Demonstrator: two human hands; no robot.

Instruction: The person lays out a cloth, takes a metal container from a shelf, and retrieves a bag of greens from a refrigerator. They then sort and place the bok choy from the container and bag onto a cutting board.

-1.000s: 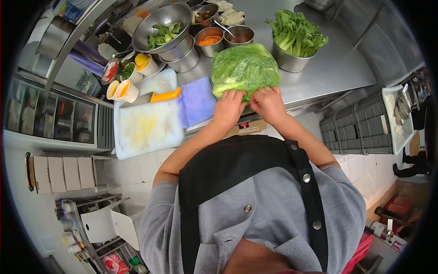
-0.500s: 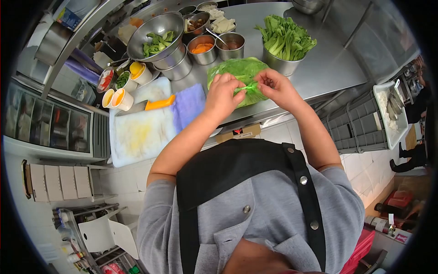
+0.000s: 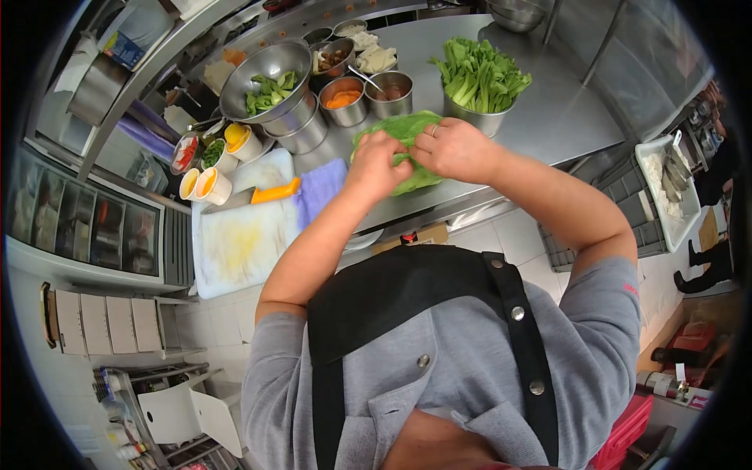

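Note:
A clear plastic bag of green leaves (image 3: 415, 178) lies at the front edge of the steel counter, partly covered by my hands. My left hand (image 3: 377, 166) is closed in a pinch on the bag's gathered plastic. Close beside it, my right hand (image 3: 453, 150) has its fingers bent down onto the same gathered part, with a ring showing. Left of the bag are a purple cloth (image 3: 321, 188) and a knife with an orange handle (image 3: 276, 192), resting on white cutting boards (image 3: 239, 243).
Behind the bag stand metal pots of orange slices (image 3: 343, 100) and sauce (image 3: 389, 92), and a big bowl of greens (image 3: 266, 82). A pot of leafy greens (image 3: 482, 82) is at the right. White cups (image 3: 213, 186) stand left. A grey crate (image 3: 619, 211) is beyond the counter's right edge.
Both hands have lifted from the bag's front edge and moved up over it, drawing the plastic together. My right elbow has swung outward, and the right hand has turned over.

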